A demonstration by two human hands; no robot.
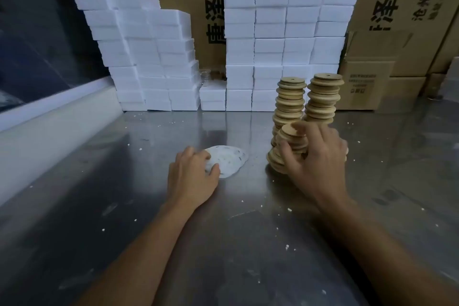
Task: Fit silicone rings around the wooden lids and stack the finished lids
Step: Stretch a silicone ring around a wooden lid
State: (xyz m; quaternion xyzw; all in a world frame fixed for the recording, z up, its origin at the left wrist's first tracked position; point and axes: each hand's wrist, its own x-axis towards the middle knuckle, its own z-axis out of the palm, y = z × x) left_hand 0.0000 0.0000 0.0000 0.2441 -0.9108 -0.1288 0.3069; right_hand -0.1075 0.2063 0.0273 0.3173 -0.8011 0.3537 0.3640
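The right hand (315,156) is covering most of the short front stack of wooden lids (290,143), so the count there isn't readable, and it's also blocking the bottoms of the two tall lid stacks (290,99) behind it. The left hand (192,176) is sitting over the near edge of the pale silicone rings (229,160), which are blurring into one whitish blob, so no telling how many. Both forearms are getting cut off at the bottom edge. The cardboard boxes (387,2) are running out of frame up top, with their print half hidden behind the white foam blocks (270,40).
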